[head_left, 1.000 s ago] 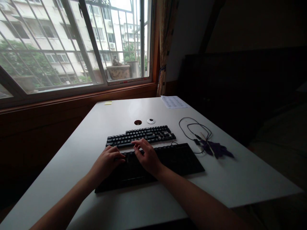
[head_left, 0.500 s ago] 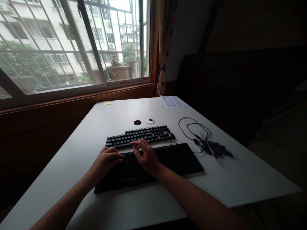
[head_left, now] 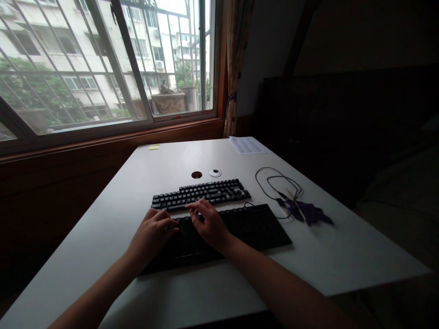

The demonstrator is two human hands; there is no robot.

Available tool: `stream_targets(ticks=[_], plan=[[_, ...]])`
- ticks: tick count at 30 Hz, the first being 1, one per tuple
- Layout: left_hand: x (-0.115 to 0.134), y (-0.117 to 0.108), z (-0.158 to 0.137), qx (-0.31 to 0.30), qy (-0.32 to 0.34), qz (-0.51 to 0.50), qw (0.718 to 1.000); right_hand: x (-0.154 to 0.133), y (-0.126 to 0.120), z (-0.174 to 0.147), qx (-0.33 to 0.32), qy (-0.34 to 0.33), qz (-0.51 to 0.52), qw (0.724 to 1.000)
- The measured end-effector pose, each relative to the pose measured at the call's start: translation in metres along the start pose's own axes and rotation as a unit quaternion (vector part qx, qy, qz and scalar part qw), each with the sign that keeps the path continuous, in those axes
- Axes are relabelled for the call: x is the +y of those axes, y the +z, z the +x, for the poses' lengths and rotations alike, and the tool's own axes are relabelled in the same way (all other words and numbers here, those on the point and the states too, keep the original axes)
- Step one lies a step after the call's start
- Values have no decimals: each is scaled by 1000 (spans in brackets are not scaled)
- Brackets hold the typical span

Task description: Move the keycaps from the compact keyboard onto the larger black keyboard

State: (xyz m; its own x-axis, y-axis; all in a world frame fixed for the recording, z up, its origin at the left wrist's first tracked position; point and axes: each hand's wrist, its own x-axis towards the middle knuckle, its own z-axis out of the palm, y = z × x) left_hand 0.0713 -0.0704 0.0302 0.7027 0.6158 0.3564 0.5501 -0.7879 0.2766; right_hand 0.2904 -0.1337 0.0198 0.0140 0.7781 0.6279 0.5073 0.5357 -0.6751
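You sit at a broad white table [head_left: 96,233], with a metal-framed, barred window [head_left: 133,59] beyond it and a patterned, tied-back fabric curtain [head_left: 232,68] at the window's right edge. Nearest you on the tabletop lies a long, flat black plastic keyboard body [head_left: 254,228], set slightly askew. Just beyond it sits a narrower block of black keys [head_left: 209,192], stepped in outline (gaps show among the keys toward its right end).

Your left hand [head_left: 149,233] lies over the left part of the keyboard body, fingers bent and thumb close beneath them at its far edge. Your right hand [head_left: 211,224] is above the body's middle, fingers curved, index reaching toward the near edge of the key block. Whether either hand grips anything, I cannot tell.

White printed papers [head_left: 247,145] lie at the table's far right. Nearer, a thin black cable [head_left: 267,167] loops beside a crumpled dark purple cloth [head_left: 312,214], with a slim pale stick [head_left: 302,213] across it. Beyond the keys are a white round plastic disc [head_left: 212,174] and a dark round hole [head_left: 196,175]; a small yellow paper note [head_left: 154,147] lies at the far left.
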Motion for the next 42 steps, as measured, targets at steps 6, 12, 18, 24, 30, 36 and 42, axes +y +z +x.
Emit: stream_targets(ticks=[6, 12, 18, 24, 30, 36, 42], plan=[[15, -7, 4, -17, 0, 50, 999, -2, 0, 1, -2, -4, 2, 1000], [-3, 0, 5, -34, 7, 15, 999, -1, 0, 1, -10, -6, -1, 1000], [-12, 3, 6, -30, 0, -18, 999, 1, 1, -1, -15, -2, -3, 1000], [-14, 6, 4, -28, -13, -39, 999, 2, 1, -1, -16, -5, -2, 1000], [-10, 4, 3, -16, -10, -41, 999, 1, 1, -1, -16, -3, -5, 1000], [-15, 5, 1, -17, -27, -79, 996, 1, 1, -1, -18, -5, -2, 1000], [-14, 0, 3, -11, -44, -96, 994, 2, 1, -1, -20, -6, -10, 1000]])
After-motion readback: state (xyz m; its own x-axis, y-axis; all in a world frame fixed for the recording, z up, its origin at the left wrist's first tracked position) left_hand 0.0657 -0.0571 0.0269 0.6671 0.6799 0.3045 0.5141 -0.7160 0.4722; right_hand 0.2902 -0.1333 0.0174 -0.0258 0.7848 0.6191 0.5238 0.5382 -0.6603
